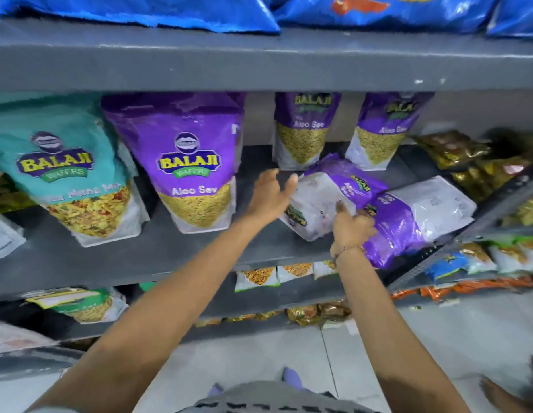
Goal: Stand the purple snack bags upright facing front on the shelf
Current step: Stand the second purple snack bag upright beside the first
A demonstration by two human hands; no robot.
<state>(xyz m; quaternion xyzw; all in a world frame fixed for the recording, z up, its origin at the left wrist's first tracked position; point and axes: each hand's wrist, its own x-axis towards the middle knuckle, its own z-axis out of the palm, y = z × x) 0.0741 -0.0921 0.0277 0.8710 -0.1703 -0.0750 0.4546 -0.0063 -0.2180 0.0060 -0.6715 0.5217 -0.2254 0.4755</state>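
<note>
On the grey metal shelf (140,257), toward its right end and close to the front edge, two glossy purple-and-white snack bags lie toppled: the nearer fallen bag (318,201) rests on its side with its long axis running roughly front-left to back-right, and the second fallen bag (414,216) lies just beside it to the right, overlapping it where they meet and reaching the front lip. Your right hand (353,226) presses down on the seam between the two, fingers curled onto the plastic, though you cannot tell whether it has a true grip or merely rests there. Your left hand (271,195) is spread wide, holding nothing, with its fingertips just at the nearer bag's upper left edge. That hand is the closer one to the bag's free end, so the lift likely turns on swinging that end up and back. Three purple bags already stand facing front: a large upright bag (190,162) toward the left end and two smaller upright bags (304,129) at the back edge. The undersides of the fallen bags are hidden, their print is blurred, and the right hand covers where they overlap.
</note>
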